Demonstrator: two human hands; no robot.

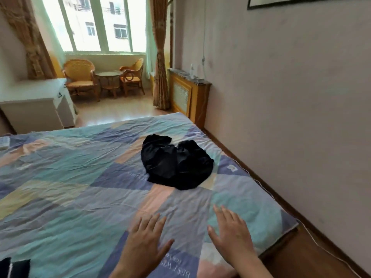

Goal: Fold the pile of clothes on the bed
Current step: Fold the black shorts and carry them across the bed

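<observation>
Both hands, left (pixel 143 240) and right (pixel 233 235), are spread flat with straight fingers over the bed (pixel 70 187), holding nothing. The crumpled black clothes (pixel 176 163) lie beyond them (near the bed's right edge), well apart from either hand.

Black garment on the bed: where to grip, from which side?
Judging by its pose, take the black garment at its near hem, coming from the person's side. It lies crumpled in a low heap, and that thin edge lies flat on the bed, facing both open hands.
</observation>
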